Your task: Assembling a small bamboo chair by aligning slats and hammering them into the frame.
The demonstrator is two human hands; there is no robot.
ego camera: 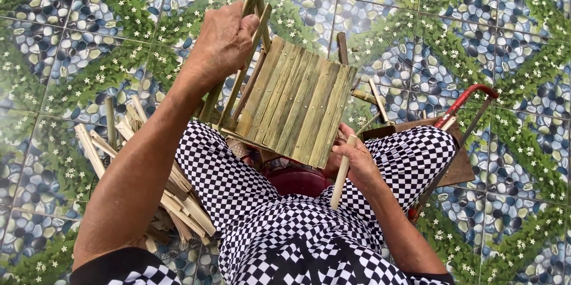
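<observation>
Your left hand [225, 41] gripped the small slatted bamboo chair [294, 103] by its frame, steadying it over your lap; your right hand [351, 160] pinched a pale bamboo stick [342, 175], probably beside the seat's near edge.

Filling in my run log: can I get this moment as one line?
left hand: grips frame of slatted bamboo chair | right hand: holds bamboo stick | bamboo strips: piled on tiled floor

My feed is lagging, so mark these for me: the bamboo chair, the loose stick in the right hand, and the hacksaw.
bamboo chair [297, 103], head view, middle of the slatted seat.
stick [341, 175], head view, mid-shaft just below the fingers.
hacksaw [467, 99], head view, red frame near its top bend.
</observation>
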